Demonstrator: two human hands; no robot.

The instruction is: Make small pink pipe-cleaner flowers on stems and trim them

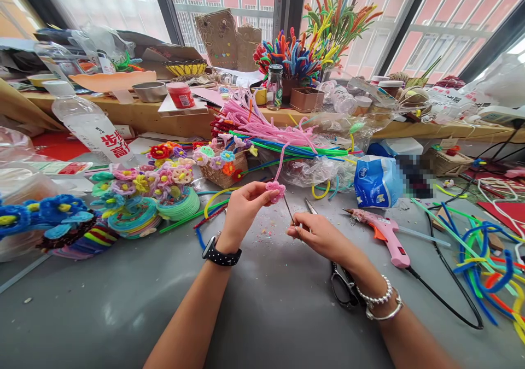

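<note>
Pinching pink flower [275, 189] in left hand [241, 210], grip closed on petals, just above worktop [262, 309] centre. Pinching thin wire [289, 211] in right hand [320, 238] at 5 o'clock of flower, grip closed on lower end, upper end meeting flower. Could pull out of flower if tugged or twisted unevenly. Could prick fingertip on bare wire end. Resting right wrist over scissors [344, 290], points showing at 12 o'clock of hand: risk of nick. Glue gun [388, 238] near at 3 o'clock, nozzle toward hand: possible burn if hot, cord easy to snag.
</note>
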